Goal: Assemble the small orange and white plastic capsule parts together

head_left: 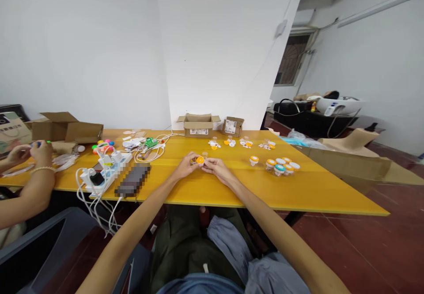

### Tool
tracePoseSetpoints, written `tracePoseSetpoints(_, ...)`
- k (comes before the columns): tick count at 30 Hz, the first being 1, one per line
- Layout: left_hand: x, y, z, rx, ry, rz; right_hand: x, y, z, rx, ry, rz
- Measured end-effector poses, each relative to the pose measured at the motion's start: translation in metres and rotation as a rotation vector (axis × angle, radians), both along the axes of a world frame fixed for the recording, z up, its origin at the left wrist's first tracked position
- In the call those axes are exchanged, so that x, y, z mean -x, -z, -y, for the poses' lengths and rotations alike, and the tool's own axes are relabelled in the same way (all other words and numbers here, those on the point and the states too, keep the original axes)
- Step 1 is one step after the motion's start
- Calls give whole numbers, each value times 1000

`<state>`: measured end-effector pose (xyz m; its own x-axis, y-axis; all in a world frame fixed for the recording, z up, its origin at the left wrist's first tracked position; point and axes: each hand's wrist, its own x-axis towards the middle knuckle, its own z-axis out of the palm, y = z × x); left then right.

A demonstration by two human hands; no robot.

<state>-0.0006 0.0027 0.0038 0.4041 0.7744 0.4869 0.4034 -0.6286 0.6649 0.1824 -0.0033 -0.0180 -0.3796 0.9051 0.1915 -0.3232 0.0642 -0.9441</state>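
Both my hands meet over the yellow table (pixel 232 188) around a small clear container with an orange lid (pixel 200 160). My left hand (pixel 186 165) pinches the orange lid from the left. My right hand (pixel 216 167) grips the clear part from the right. To the right of my hands stands a cluster of several similar small containers (pixel 281 165) with orange, white and teal lids. More loose lids and containers (pixel 245 143) lie farther back on the table.
Two open cardboard boxes (pixel 198 125) sit against the back wall. A power strip with white chargers and cables (pixel 109 166) and a dark flat device (pixel 133 180) lie left of my hands. Another person's hands (pixel 31 152) work at the far left, near a large box (pixel 66 128).
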Motion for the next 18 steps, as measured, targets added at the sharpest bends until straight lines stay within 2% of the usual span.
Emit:
tracePoseSetpoints(10, -3, 2, 1, -25, -2, -38, -3, 7, -7, 61, 74, -54)
tracePoseSetpoints(18, -2, 3, 1, -102, 23, -74, 0, 4, -4, 92, 98, -76)
